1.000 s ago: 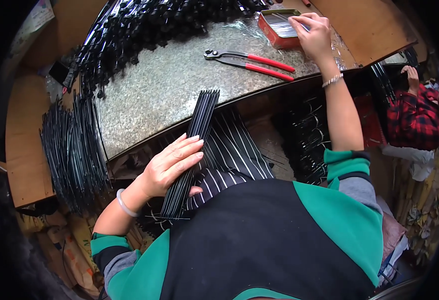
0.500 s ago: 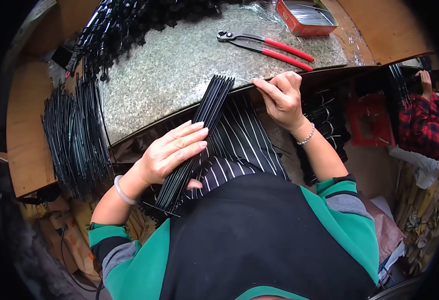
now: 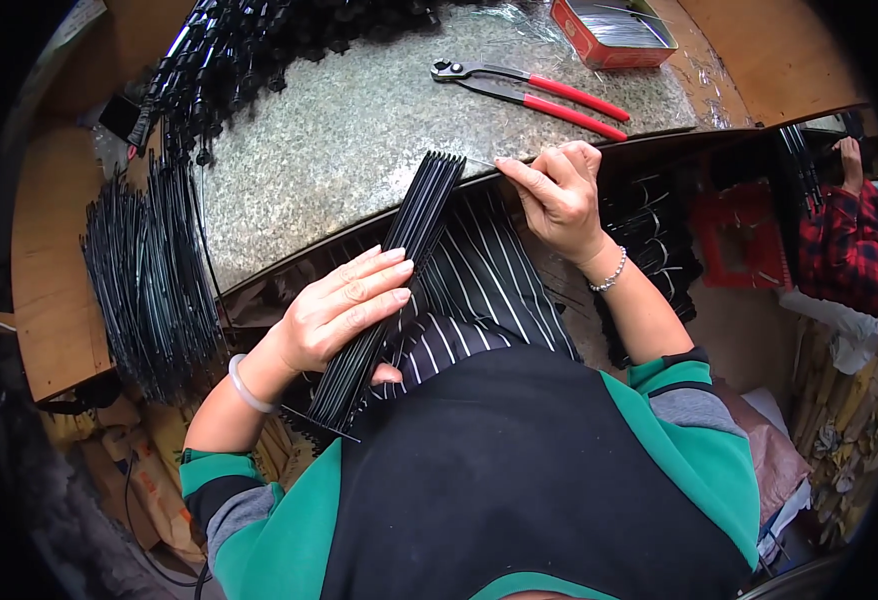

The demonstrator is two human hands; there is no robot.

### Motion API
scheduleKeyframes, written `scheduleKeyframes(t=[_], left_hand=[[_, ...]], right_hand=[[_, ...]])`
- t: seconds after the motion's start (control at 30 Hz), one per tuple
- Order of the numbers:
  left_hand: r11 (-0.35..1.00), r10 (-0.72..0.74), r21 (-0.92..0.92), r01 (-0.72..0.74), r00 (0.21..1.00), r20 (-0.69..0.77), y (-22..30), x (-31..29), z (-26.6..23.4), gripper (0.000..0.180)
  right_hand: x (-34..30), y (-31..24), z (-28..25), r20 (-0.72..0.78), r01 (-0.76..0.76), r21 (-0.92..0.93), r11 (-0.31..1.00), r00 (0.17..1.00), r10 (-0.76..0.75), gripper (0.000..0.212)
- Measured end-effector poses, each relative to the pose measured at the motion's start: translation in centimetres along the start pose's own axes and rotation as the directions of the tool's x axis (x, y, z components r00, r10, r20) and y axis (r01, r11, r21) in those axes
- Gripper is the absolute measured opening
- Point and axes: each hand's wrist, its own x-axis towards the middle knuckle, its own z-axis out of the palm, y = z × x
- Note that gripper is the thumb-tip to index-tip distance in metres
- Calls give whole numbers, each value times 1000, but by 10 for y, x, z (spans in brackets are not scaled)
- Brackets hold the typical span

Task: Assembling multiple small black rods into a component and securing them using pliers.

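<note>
My left hand [image 3: 351, 308] is wrapped round a flat bundle of thin black rods [image 3: 427, 200], fingers across the top and thumb underneath. The bundle slants over my lap, its far tips at the front edge of the stone-patterned worktop [image 3: 329, 150]. At its near end a thin wire sticks out crosswise. My right hand [image 3: 561, 205] pinches a thin metal wire [image 3: 480, 163] between thumb and forefinger, and the wire reaches left to the tips of the rods. Whether it passes through all of them is too small to tell.
Red-handled pincers [image 3: 539, 95] lie on the worktop, beyond them a red box [image 3: 614, 50] of wires. A heap of black rods [image 3: 149, 290] hangs at the left edge, and black parts [image 3: 249, 60] pile up at the back. Another person's checked sleeve [image 3: 844, 245] shows far right.
My right hand has shifted slightly left toward the rod tips, so less wire shows between them. My left hand keeps its hold on the bundle.
</note>
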Motion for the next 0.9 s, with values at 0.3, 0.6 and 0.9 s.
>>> scheduleKeyframes(t=[0.3, 0.6, 0.9], left_hand=[[1000, -2, -30, 2, 1000, -4, 0, 0, 0, 68], [999, 4, -51, -4, 1000, 3, 0, -1, 0, 66], [1000, 6, -17, -6, 1000, 7, 0, 0, -1, 62]], right_hand=[[2, -2, 2, 19, 8, 13, 1000, 1000, -8, 34], [7, -6, 5, 41, 17, 3, 1000, 999, -17, 35], [9, -5, 5, 58, 19, 33, 999, 998, -21, 36]])
